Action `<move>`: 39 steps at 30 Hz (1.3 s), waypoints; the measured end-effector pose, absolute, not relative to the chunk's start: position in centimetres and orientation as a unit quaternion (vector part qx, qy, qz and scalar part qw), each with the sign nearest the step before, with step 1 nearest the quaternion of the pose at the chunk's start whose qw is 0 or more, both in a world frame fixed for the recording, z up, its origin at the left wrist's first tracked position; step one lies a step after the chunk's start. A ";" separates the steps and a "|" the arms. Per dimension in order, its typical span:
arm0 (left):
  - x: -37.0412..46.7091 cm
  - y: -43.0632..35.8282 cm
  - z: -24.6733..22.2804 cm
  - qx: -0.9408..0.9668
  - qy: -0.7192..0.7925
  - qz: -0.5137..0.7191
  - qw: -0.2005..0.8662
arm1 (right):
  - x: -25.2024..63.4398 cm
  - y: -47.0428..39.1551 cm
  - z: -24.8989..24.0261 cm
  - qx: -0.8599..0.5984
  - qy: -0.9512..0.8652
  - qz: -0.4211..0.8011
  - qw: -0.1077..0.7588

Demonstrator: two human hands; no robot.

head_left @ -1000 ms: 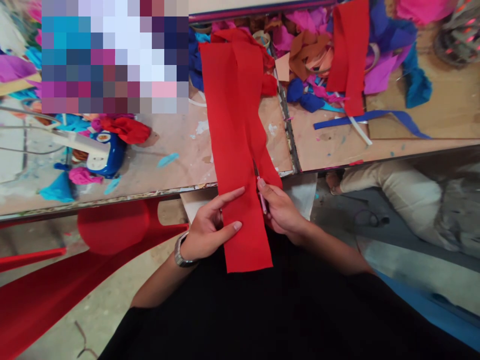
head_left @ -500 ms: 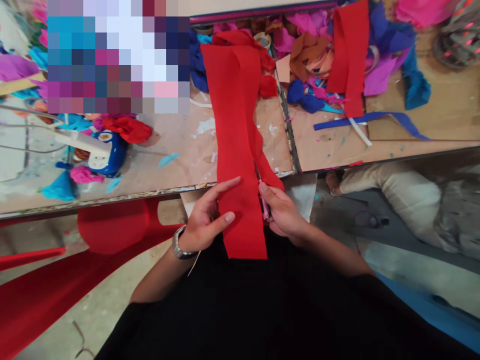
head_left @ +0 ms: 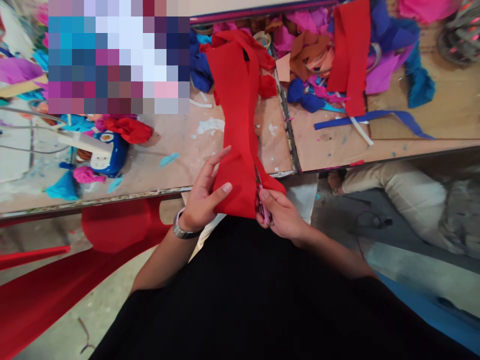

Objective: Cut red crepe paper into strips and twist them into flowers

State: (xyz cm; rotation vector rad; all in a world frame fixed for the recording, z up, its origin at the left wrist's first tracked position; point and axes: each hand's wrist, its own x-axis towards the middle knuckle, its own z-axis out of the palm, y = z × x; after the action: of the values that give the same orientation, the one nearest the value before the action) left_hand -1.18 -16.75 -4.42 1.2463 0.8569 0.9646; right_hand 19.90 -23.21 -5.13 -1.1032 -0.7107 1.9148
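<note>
A long strip of red fabric runs from the table down over its front edge to my lap. My left hand, a metal watch on its wrist, grips the strip's left edge near the lower end, thumb on top and some fingers hidden underneath. In my right hand is a pair of scissors with pink handles, closed in my fingers. Their blades point away from me along the strip's right side, where a narrower red piece parts from it.
Scraps of coloured fabric pile up at the back of the table. A blue glue gun or similar tool lies at left. Another red strip is at right. A red plastic chair stands below left; a person's leg shows below right.
The red strip's lower end has moved up and away from my lap, and my left hand has moved slightly up with it. My right hand has shifted slightly downward with the scissors.
</note>
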 end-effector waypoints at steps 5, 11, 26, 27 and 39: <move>-1.4 -15.9 -4.0 0.566 0.382 0.387 0.620 | 20.3 -23.7 -5.2 -0.433 -0.296 0.758 0.388; -1.0 -16.4 -3.4 0.604 0.410 0.384 0.565 | 19.9 -23.9 -5.6 -0.453 -0.261 0.756 0.393; -1.1 -18.0 -3.3 0.631 0.425 0.407 0.505 | 18.9 -23.8 -5.8 -0.462 -0.211 0.751 0.421; -1.1 -18.0 -3.3 0.632 0.425 0.407 0.505 | 18.8 -23.7 -5.8 -0.460 -0.210 0.752 0.422; -1.1 -18.2 -3.8 0.634 0.428 0.406 0.501 | 18.0 -23.5 -5.2 -0.440 -0.161 0.751 0.465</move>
State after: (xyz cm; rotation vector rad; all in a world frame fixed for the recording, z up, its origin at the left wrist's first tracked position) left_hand -1.13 -18.19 -3.84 1.5323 1.0343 0.9813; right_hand 18.03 -23.47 -5.15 -1.0817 -0.3961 1.8450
